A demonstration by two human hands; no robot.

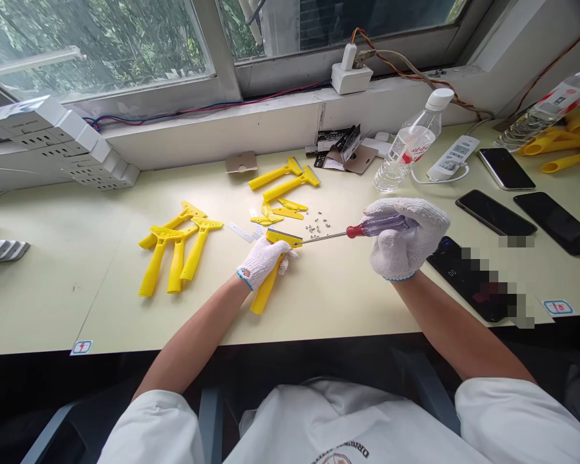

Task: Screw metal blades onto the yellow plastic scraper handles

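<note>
My left hand point(267, 261), in a white knitted glove, grips a yellow scraper point(265, 293) just below its head. In my gloved right hand point(408, 238) is a screwdriver point(379, 225) with a clear purple and red handle. Its shaft runs left, and the tip meets the right end of the scraper's head. Several small screws point(315, 228) lie scattered behind the shaft. Loose yellow plastic pieces point(290, 212) and flat metal blades point(240, 232) are beside the left hand. Two scrapers point(290, 183) rest farther back, and several more point(174, 251) form a group on the left.
White boxes point(72, 145) are stacked at the back left. A water bottle point(408, 148), black packaging point(341, 148) and a power strip point(453, 158) stand or lie toward the window. Several phones point(495, 212) lie on the right, one beside my right forearm. The table point(319, 316) ends close to my body.
</note>
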